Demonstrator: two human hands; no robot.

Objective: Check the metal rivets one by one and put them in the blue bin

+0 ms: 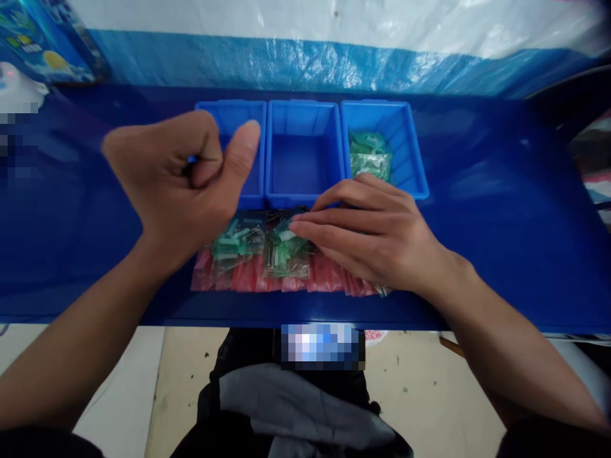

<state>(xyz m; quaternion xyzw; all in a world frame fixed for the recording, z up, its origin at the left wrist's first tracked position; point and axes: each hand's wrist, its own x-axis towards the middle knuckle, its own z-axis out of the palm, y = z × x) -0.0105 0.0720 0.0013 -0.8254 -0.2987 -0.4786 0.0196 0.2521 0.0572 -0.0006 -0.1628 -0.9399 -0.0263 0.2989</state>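
My left hand (176,172) is curled into a fist with the thumb raised, over the left blue bin (231,105); no object shows in it. The fingers of my right hand (382,232) are pressed together, their tips at the top of a clear bag (286,254) with green and white pieces and screws. Just left of it lies a similar clear bag (236,242). Both bags rest on a row of red packets (322,273), partly covered by my right hand. Some dark screws show behind the bags.
The middle blue bin (303,152) stands beside the right blue bin (403,140), which holds green packets (370,156). A blue package (48,44) and a white device (19,89) are at the back left. The blue table's (501,222) front edge is near my lap.
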